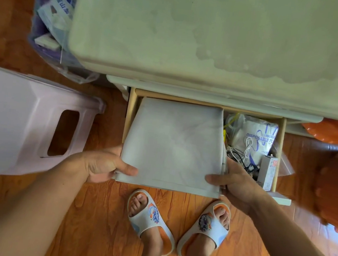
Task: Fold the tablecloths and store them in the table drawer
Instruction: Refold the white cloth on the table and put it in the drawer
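**Folded cloth held at the open drawer**

Legible text: a white plastic packet in the right part of the drawer reads "DISPOSABLE PL…", with a partly readable line above it beginning "EMBOSS". A small upright white box at the drawer's right wall carries the red digits "502". Packaging in the purple-lined waste bin left of the table shows blue characters too blurred to read.

The folded pale grey rectangular tablecloth lies over the left portion of the open light wooden table drawer. Its far edge sits just under the front lip of the pale green tabletop; its near edge projects past the drawer front toward the person.

The left hand grips the near left corner, thumb on top, fingers curled underneath. The right hand grips the near right corner the same way, thumb on top. Both hands are closed on the cloth.

Clearances: the cloth's left edge runs close to the drawer's left wall. Its right edge borders the packet and a tangle of white and black cables. A pale pink plastic stool lies on its side left of the drawer, apart from it. An orange plastic stool stands to the right. The wooden floor in front of the drawer holds only the person's feet in white and orange slippers.
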A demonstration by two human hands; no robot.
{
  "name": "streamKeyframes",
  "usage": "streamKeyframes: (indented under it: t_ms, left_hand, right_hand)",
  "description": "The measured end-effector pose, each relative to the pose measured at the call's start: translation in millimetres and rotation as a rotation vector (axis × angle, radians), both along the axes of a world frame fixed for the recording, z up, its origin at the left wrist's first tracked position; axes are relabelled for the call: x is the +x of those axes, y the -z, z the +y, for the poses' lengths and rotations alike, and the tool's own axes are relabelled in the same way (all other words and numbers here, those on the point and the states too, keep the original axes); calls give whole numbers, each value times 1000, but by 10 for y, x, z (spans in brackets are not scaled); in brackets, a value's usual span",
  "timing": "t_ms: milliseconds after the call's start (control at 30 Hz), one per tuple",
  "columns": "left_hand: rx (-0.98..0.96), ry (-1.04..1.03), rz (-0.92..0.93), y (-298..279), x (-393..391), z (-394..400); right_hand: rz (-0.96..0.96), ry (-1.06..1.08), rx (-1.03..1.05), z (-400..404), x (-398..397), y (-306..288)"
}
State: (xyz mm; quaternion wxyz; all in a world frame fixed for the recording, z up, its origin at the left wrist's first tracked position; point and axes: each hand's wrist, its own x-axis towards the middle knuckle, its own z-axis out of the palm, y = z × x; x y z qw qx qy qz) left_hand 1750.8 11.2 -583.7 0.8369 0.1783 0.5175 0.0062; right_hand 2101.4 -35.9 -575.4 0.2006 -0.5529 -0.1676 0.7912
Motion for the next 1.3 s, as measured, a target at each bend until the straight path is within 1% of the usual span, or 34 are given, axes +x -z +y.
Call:
streamKeyframes:
  t_ms: [100,267,333,433,500,600,667,733,800,867,933,967,1000,1033,1100,1167,1233,1300]
  left_hand:
    - [2,13,53,-26,43,20]
    - [22,41,78,-58,63,-3]
    - [58,51,110,-73,52,-51]
    - [173,41,190,-118,50,-158]
    - [216,38,225,-147,91,-214]
    - [253,21,308,-132,155,-211]
    - [304,83,403,-85,177,-147]
    - [342,164,450,-43,183,-117]
    - [344,190,469,-37,192,-116]
    - [332,107,451,-127,240,-133]
    - [274,-79,376,-262,276,-183]
    - [238,-147,346,-294,266,-225]
    - [214,-172,322,-322,257,-268]
    - [211,-157,313,-335,259,-313]
    - [239,-66,359,-301,279,-374]
    - [302,20,492,-236,319,-340]
    - [377,58,592,-151,345,-273]
    - [482,208,745,-118,371,-204]
  right_hand:
    - [-54,35,-39,-10,-39,11]
    - [-136,198,-118,-31,-204,-53]
    - [-121,223,-85,-59,-226,-135]
    - [-99,242,-20,-113,-215,-220]
    - [-119,242,-11,-140,-202,-199]
    - [-212,187,-14,-129,-218,-82]
    - [-281,163,-19,-66,-234,-1]
    - [-320,132,-40,22,-206,82]
    - [-318,75,-72,82,-164,136]
    - [-285,49,-82,85,-118,117]
    - [-213,38,-72,57,-63,34]
    - [-168,35,-68,42,-35,-10]
    - [-137,27,-62,36,-9,-54]
    - [-132,9,-51,36,-1,-85]
    - [-197,-21,-19,18,-26,-81]
    - [-278,14,-3,1,-59,-23]
    - [-307,36,1,20,-80,37]
    - [-313,19,-12,44,-80,119]
